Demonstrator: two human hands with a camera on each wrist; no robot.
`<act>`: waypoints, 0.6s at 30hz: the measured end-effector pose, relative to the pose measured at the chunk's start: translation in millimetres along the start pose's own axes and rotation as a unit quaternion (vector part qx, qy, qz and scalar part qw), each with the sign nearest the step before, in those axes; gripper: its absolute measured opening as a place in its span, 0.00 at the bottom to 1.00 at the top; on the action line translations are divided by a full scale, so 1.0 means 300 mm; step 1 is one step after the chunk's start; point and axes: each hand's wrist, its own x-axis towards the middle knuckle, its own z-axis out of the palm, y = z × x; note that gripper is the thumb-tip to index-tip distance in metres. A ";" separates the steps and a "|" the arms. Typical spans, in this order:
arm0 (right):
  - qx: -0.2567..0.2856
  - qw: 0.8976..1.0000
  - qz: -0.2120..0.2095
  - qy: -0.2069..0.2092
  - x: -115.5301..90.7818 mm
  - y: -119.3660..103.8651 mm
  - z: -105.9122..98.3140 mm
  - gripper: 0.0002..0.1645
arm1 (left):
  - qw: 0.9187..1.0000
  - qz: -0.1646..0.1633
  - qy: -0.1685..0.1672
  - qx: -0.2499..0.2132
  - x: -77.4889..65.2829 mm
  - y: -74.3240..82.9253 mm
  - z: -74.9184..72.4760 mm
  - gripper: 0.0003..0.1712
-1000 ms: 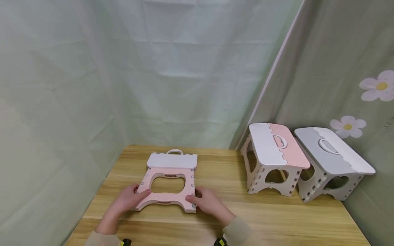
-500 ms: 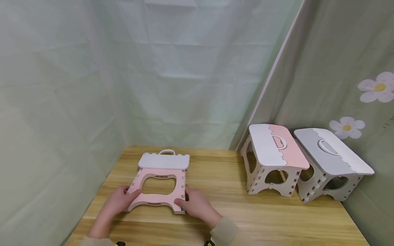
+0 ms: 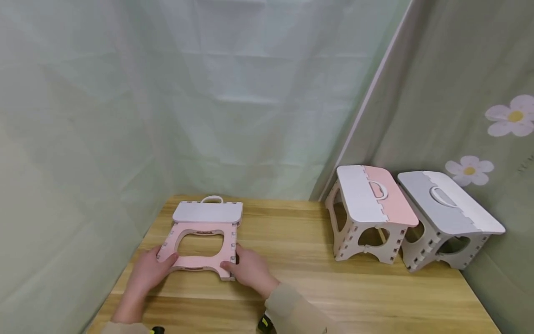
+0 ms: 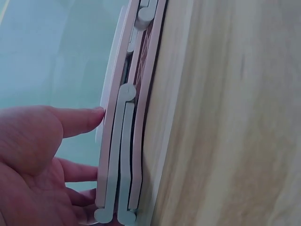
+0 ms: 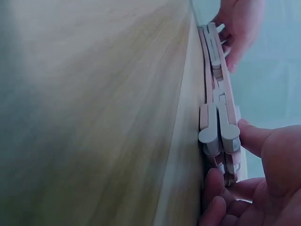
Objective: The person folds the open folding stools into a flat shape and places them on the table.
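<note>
A pink and white folding stool (image 3: 200, 262), folded flat, lies at the left of the wooden table with its white handle loop toward the back curtain. My left hand (image 3: 147, 272) grips its near left corner, thumb on the pink top face. At the near right corner, my right hand (image 3: 251, 270) holds it the same way, thumb above and fingers at the side. In the left wrist view, the stool's layered edge (image 4: 123, 136) and pale hinges show beside the thumb. Fingers (image 5: 214, 188) reach toward the underside in the right wrist view; their tips are partly hidden.
To the right stand two unfolded stools, one white and pink (image 3: 362, 197), the other grey and white (image 3: 442, 208), close together near the flowered curtain (image 3: 417, 116). A pale green curtain (image 3: 258, 116) hangs behind the table (image 3: 317, 260).
Both hands have moved the folded stool leftward along the table and slightly toward the back, keeping their grip. The two standing stools have stayed put.
</note>
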 end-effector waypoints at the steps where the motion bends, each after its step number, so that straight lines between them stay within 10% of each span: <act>1: -0.002 1.000 0.004 0.001 0.007 -0.008 0.005 0.46 | 1.000 -0.002 0.002 0.001 0.002 -0.001 -0.003 0.50; 11: -0.045 0.998 0.029 0.017 0.066 -0.098 0.075 0.46 | 0.999 -0.041 0.004 0.010 0.020 -0.012 -0.007 0.58; 18: -0.048 0.996 0.070 0.024 0.102 -0.135 0.094 0.47 | 0.998 -0.006 0.005 0.055 0.058 -0.040 -0.018 0.57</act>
